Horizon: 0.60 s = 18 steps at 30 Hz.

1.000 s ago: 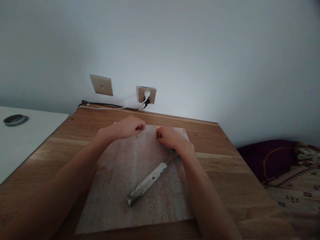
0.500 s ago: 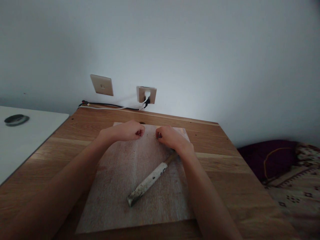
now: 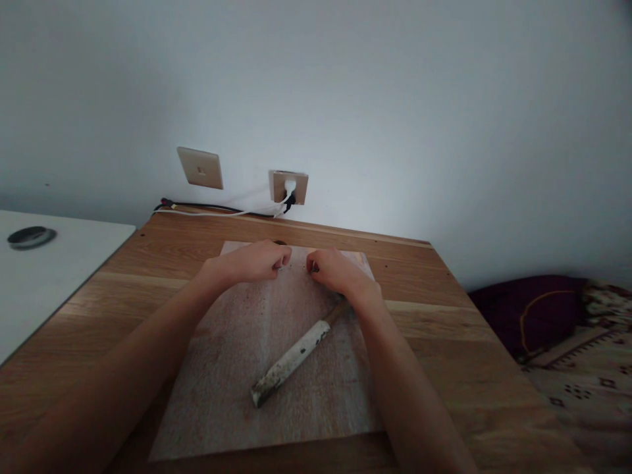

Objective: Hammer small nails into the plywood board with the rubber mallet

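Note:
A pale, worn wooden board lies flat on the table. Over its far part is my left hand, fingers curled into a pinch with a tiny light bit at the tips, too small to name. My right hand, a short gap to the right, is also closed in a pinch; what its fingers hold is hidden. Tiny specks show on the board between the two hands. A tool's scuffed white handle lies diagonally on the board, its brown shaft running under my right wrist, which hides the far end.
The board rests on a brown wooden table set against a wall. White and black cables run along its back edge to a socket. At left is a white surface with a dark round object. Purple fabric lies at right.
My left hand has moved slightly right and nearer my right hand. My right hand, the board and the tool stay nearly in place.

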Tool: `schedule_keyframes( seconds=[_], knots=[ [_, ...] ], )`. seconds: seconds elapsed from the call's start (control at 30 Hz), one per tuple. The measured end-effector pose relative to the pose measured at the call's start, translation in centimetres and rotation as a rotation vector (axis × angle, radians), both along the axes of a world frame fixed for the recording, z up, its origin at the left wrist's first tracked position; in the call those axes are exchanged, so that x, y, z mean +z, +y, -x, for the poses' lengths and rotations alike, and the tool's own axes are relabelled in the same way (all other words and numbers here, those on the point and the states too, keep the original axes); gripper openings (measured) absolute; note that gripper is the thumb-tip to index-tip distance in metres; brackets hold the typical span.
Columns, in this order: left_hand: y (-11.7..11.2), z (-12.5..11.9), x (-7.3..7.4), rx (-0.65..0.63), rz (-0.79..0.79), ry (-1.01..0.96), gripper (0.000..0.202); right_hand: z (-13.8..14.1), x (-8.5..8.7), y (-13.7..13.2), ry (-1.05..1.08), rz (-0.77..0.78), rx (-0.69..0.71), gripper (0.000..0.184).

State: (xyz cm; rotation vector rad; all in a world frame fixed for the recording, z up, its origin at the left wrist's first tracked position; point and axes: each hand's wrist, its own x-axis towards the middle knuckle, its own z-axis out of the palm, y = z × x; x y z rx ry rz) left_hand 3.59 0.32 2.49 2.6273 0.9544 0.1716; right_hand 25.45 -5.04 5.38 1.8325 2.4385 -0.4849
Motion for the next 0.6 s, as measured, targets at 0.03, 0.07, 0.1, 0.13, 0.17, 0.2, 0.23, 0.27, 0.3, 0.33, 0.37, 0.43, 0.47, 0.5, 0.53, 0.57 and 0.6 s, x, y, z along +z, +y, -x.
schedule_keyframes(
  seconds=[0.03, 0.07, 0.1, 0.13, 0.17, 0.2, 0.23, 0.27, 0.3, 0.33, 0.37, 0.43, 0.47, 0.5, 0.53, 0.57, 0.6],
  knots=[
    [-0.1, -0.1, 0.0, 0.014, -0.008, 0.009, 0.024, 0.0, 0.0, 0.0, 0.002, -0.001, 0.002, 0.033],
    [-0.2, -0.2, 0.0, 0.025, -0.014, 0.017, 0.023, 0.0, 0.0, 0.0, 0.004, -0.002, 0.004, 0.032],
    [-0.3, -0.2, 0.0, 0.032, -0.019, 0.025, 0.022, 0.1, 0.0, 0.0, 0.006, -0.004, 0.005, 0.032],
    [-0.4, -0.3, 0.0, 0.035, -0.024, 0.031, 0.020, 0.1, 0.0, 0.0, 0.007, -0.006, 0.007, 0.033],
    [-0.5, -0.4, 0.0, 0.034, -0.032, 0.035, 0.018, 0.2, 0.0, 0.0, 0.007, -0.008, 0.008, 0.033],
    [-0.6, -0.4, 0.0, 0.028, -0.038, 0.037, 0.017, 0.2, 0.0, 0.0, 0.007, -0.010, 0.009, 0.032],
    [-0.6, -0.5, 0.0, 0.014, -0.043, 0.036, 0.017, 0.2, 0.0, 0.0, 0.007, -0.012, 0.010, 0.032],
    [-0.6, -0.5, -0.1, -0.003, -0.047, 0.036, 0.017, 0.2, 0.1, 0.0, 0.008, -0.014, 0.012, 0.032],
    [-0.5, -0.6, -0.2, -0.021, -0.050, 0.031, 0.017, 0.2, 0.2, -0.1, 0.008, -0.018, 0.012, 0.031],
    [-0.4, -0.7, -0.3, -0.037, -0.049, 0.020, 0.016, 0.2, 0.3, -0.1, 0.010, -0.022, 0.012, 0.031],
    [-0.3, -0.7, -0.5, -0.047, -0.042, 0.000, 0.016, 0.2, 0.4, -0.1, 0.012, -0.028, 0.009, 0.030],
    [0.1, -0.9, -0.9, -0.036, 0.003, -0.076, 0.017, 0.0, 0.8, -0.2, 0.018, -0.044, -0.002, 0.029],
    [0.3, -1.0, -1.0, -0.018, 0.052, -0.130, 0.019, 0.0, 1.0, -0.2, 0.021, -0.052, -0.012, 0.028],
    [0.5, -1.1, -1.2, 0.005, 0.117, -0.190, 0.021, -0.1, 1.2, -0.3, 0.026, -0.060, -0.022, 0.027],
    [0.7, -1.1, -1.3, 0.035, 0.199, -0.252, 0.022, -0.2, 1.4, -0.3, 0.031, -0.067, -0.034, 0.026],
    [0.8, -1.2, -1.4, 0.069, 0.296, -0.321, 0.023, -0.3, 1.6, -0.4, 0.036, -0.074, -0.044, 0.025],
    [0.8, -1.2, -1.5, 0.112, 0.407, -0.402, 0.023, -0.3, 1.8, -0.4, 0.043, -0.079, -0.054, 0.024]
  ],
)
